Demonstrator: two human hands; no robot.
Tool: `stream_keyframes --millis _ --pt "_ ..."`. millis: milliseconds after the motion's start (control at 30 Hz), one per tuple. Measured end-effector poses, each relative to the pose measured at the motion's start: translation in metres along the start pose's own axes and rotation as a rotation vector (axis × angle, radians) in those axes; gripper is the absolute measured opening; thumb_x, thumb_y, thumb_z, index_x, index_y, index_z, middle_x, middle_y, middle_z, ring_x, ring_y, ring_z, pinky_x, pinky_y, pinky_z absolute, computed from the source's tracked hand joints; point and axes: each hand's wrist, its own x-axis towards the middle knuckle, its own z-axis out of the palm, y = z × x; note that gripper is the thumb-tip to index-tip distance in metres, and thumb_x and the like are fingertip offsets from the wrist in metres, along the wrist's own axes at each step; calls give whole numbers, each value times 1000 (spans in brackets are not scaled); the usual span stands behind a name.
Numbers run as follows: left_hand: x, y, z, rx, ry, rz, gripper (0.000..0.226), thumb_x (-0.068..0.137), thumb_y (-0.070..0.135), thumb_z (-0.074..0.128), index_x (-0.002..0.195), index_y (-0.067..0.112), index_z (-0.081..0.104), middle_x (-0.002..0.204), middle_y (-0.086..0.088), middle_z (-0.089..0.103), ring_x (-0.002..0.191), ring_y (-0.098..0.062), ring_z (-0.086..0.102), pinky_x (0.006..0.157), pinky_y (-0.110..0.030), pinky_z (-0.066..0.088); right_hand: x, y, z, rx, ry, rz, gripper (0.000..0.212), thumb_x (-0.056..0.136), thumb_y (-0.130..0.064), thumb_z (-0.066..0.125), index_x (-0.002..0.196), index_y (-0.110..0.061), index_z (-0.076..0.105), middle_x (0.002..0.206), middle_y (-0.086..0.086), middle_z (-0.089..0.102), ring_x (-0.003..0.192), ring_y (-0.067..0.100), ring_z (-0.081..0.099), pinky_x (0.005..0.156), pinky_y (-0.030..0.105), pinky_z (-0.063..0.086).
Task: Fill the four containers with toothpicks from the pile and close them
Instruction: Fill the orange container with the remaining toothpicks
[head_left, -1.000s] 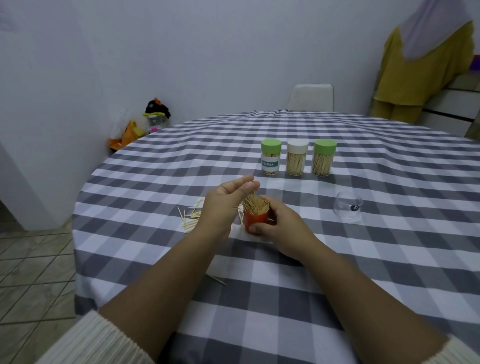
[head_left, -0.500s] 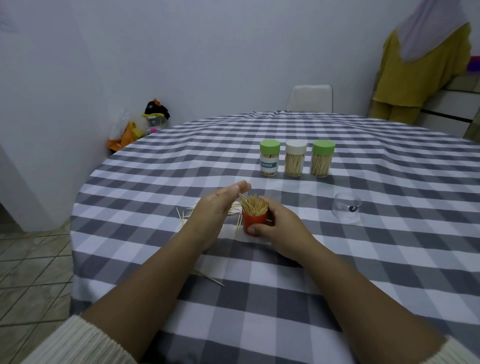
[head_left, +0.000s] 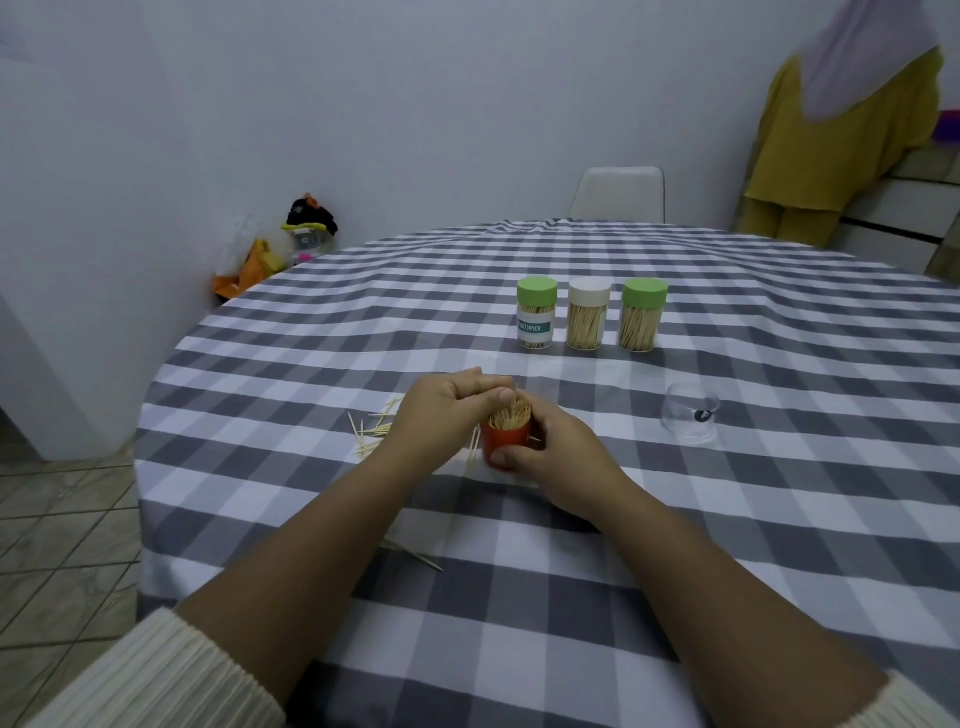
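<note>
A small red container (head_left: 503, 441) packed with upright toothpicks stands on the checked tablecloth (head_left: 571, 597). My right hand (head_left: 558, 457) grips its side. My left hand (head_left: 441, 410) is over its left rim, fingers curled, thumb on the toothpick tips; whether it pinches any I cannot tell. Loose toothpicks (head_left: 371, 428) lie just left of my left hand. Three closed, filled containers stand in a row behind: green-lidded with label (head_left: 536, 319), white-lidded (head_left: 588, 321), green-lidded (head_left: 643, 321). A clear cap (head_left: 690, 418) lies on its side to the right.
Two stray toothpicks (head_left: 415, 556) lie near my left forearm. A white chair (head_left: 618, 193) stands beyond the far edge of the round table. Bags (head_left: 260, 260) sit on the floor by the left wall. Someone in a yellow garment (head_left: 841, 140) stands at the back right.
My left hand went from flat beside the red container to curled over its rim, thumb on the toothpick tips. The toothpicks now stand more bunched. The right hand stayed on the container.
</note>
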Motion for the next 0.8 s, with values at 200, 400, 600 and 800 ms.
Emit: stream_keyframes --millis 200,400,600,800 --pt "-17 -3 -29 69 -70 27 36 80 46 62 115 42 58 130 10 57 118 -12 54 96 -31 47 -1 1 -3 7 -7 -5 72 84 -22 69 145 -26 30 140 -2 46 128 19 43 105 34 37" --pt "-45 -8 -70 213 -369 -96 8 74 32 75 82 33 75 90 13 72 93 -5 63 84 -26 49 -1 0 -4 16 -16 -17 71 82 -20 71 143 -25 36 135 -3 52 123 16 47 101 31 39" --pt "-62 -12 -80 471 -586 -127 11 79 28 74 81 39 71 90 15 66 92 -4 60 82 -20 49 -4 -1 -4 21 -17 -20 70 83 -18 71 143 -24 36 135 -2 52 124 16 47 98 27 37" --pt "-64 -13 -77 596 -580 -86 11 83 27 71 79 37 70 89 16 66 90 -5 61 79 -18 50 -7 0 -3 -4 -10 -25 68 83 -18 70 142 -24 37 135 -2 52 124 17 47 101 31 38"
